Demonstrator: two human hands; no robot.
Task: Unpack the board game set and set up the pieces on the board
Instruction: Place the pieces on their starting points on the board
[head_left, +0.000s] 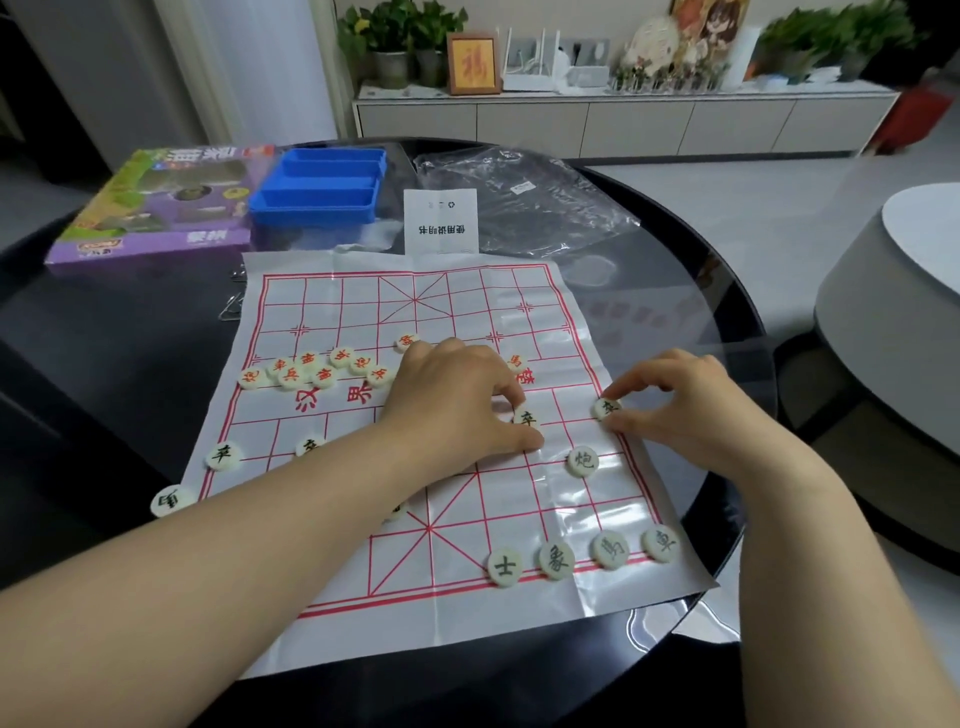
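Observation:
A white paper board (441, 597) with a red grid lies on the dark round table. My left hand (457, 395) reaches across it, thumb and forefinger pinching a black-lettered round piece (527, 417). My right hand (685, 410) pinches another black-lettered piece (607, 408) at the board's right edge. A black cannon piece (583, 461) sits below them. Several black pieces (582, 556) line the near right row. Two more black pieces (224, 456) stand at the left. A cluster of red-lettered pieces (311, 366) lies mid-left on the board.
At the back left lie the purple game box (156, 208) and a blue plastic tray (322, 187). An instruction sheet (440, 221) and a clear plastic bag (524, 202) rest behind the board. One piece (171, 501) lies off the board's left edge. Paper clips (231, 306) lie nearby.

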